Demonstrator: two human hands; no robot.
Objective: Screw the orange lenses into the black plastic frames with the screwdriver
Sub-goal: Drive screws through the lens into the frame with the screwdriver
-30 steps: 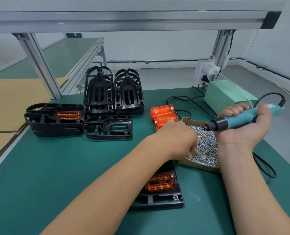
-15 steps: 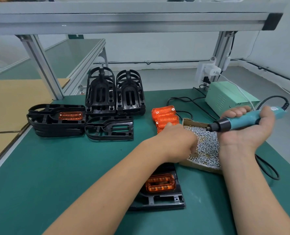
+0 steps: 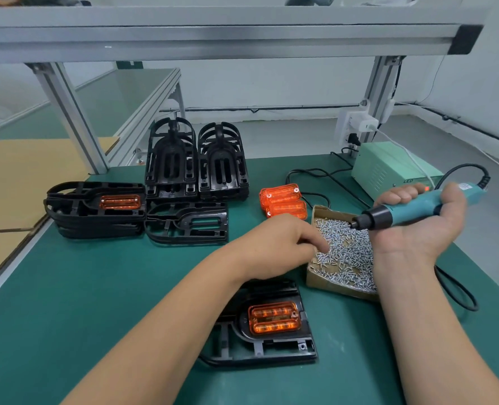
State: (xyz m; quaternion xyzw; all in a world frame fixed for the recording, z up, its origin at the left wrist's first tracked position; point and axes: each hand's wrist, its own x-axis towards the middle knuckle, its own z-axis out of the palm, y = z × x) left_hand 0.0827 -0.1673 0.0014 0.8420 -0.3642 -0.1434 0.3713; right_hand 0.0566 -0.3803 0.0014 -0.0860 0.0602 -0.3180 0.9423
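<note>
A green mat covers the desk (image 3: 67, 287). At its far right corner sits a pale green power box (image 3: 388, 168) marked "LED". A black cable (image 3: 315, 172) loops on the mat along the far edge beside it. Behind the box, a white socket block (image 3: 356, 127) is fixed to an aluminium post (image 3: 384, 89). An aluminium beam (image 3: 213, 36) runs overhead. Brown cardboard (image 3: 14, 176) lies beyond the left edge.

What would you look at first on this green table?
The bright orange lens sitting in the black frame at the near edge jumps out first. Next comes the cardboard box heaped with shiny little screws on the right, where the left hand reaches in. Just above it, the right hand holds a teal screwdriver.
</note>
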